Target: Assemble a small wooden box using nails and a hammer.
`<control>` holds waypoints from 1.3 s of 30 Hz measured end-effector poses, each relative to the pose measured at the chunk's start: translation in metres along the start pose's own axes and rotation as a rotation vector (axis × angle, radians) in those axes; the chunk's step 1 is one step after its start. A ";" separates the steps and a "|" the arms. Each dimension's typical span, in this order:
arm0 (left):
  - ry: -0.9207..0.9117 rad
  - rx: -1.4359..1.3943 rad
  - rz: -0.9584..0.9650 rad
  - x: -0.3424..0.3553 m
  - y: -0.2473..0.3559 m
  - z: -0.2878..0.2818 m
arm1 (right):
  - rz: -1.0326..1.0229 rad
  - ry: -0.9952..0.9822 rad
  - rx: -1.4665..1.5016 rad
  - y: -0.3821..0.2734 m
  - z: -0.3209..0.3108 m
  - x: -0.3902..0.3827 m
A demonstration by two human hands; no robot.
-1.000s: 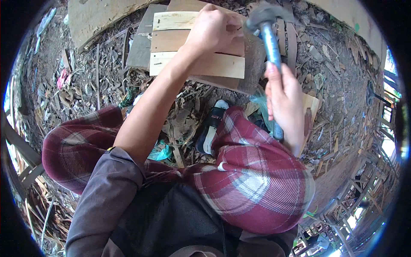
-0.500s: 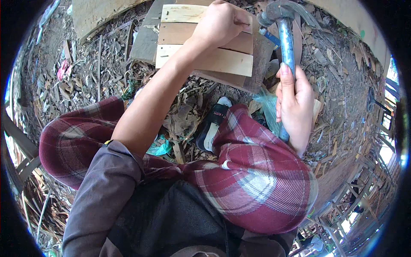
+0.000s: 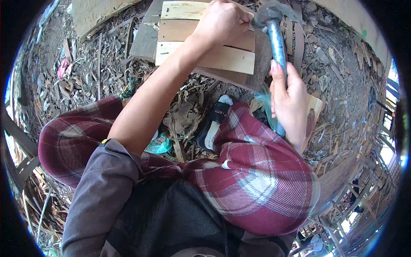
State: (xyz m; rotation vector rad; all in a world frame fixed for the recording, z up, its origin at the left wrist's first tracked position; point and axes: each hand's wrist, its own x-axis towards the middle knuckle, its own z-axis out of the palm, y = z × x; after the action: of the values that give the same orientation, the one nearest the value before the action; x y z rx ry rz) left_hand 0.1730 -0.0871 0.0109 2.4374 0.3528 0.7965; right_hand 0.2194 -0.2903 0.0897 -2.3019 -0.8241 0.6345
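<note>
Three pale and tan wooden slats (image 3: 205,57) lie side by side over weathered boards (image 3: 144,40), with nails showing at their left ends. My left hand (image 3: 220,22) is closed at the upper right end of the slats, fingertips pinched on something too small to make out. My right hand (image 3: 287,103) grips the handle of a hammer (image 3: 277,43); the hammer's blurred metal head is beside the left hand's fingertips, and I cannot tell whether they touch.
Large wooden sheets (image 3: 94,15) border the dirt, littered with leaves, chips and plastic scraps (image 3: 157,145). My plaid-covered legs (image 3: 257,188) and a sandaled foot (image 3: 212,124) are below the boards. A light board (image 3: 313,107) lies beside my right hand. Wood pieces edge both sides.
Over the last second the slats and my left hand have shifted slightly up and right in view. Since half a second ago the hammer head has swung left toward my left fingertips.
</note>
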 end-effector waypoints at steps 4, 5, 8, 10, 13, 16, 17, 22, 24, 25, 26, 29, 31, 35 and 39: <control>-0.015 -0.007 0.044 0.002 -0.001 -0.004 | 0.040 0.056 0.049 -0.011 -0.008 -0.005; -0.018 -0.013 0.047 0.001 0.001 -0.003 | 0.017 0.080 0.062 -0.010 -0.007 -0.006; 0.051 -0.020 -0.037 0.000 0.003 -0.001 | 0.001 0.045 -0.006 0.000 -0.002 0.000; 0.001 -0.141 -0.082 -0.001 0.001 -0.001 | 0.009 0.022 0.023 0.002 0.003 0.002; 0.002 -0.061 -0.070 0.001 0.001 -0.002 | 0.003 0.091 0.044 -0.009 -0.008 -0.003; -0.001 -0.081 -0.019 0.002 0.003 -0.003 | 0.000 0.115 0.043 -0.010 -0.008 -0.007; 0.000 -0.085 -0.015 0.002 0.002 -0.002 | -0.009 0.065 -0.016 -0.004 -0.007 -0.003; 0.045 -0.130 0.073 -0.001 -0.015 0.003 | 0.040 0.066 -0.097 0.004 0.001 -0.004; -0.034 -0.125 0.024 0.000 -0.008 -0.004 | 0.060 0.111 -0.036 -0.004 -0.009 -0.007; -0.110 -0.125 -0.015 0.003 -0.002 -0.008 | 0.012 0.115 0.008 0.000 -0.010 -0.007; -0.112 -0.129 -0.011 0.002 -0.001 -0.007 | -0.037 0.119 0.051 0.003 -0.010 -0.006; -0.098 0.011 0.039 -0.001 -0.001 -0.009 | -0.031 0.103 0.004 -0.005 -0.008 -0.006; -0.082 0.050 -0.001 -0.001 0.004 -0.008 | -0.033 0.074 -0.002 0.004 -0.001 -0.004; -0.002 -0.046 0.092 -0.005 -0.006 -0.005 | -0.025 0.044 0.007 0.009 0.001 0.000; -0.131 0.080 0.013 -0.005 0.000 -0.006 | -0.057 0.101 0.123 -0.006 -0.005 -0.005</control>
State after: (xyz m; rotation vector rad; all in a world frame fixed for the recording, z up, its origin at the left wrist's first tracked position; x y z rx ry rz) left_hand 0.1660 -0.0864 0.0123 2.5537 0.3241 0.6351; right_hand 0.2165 -0.2924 0.0982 -2.1729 -0.7784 0.5245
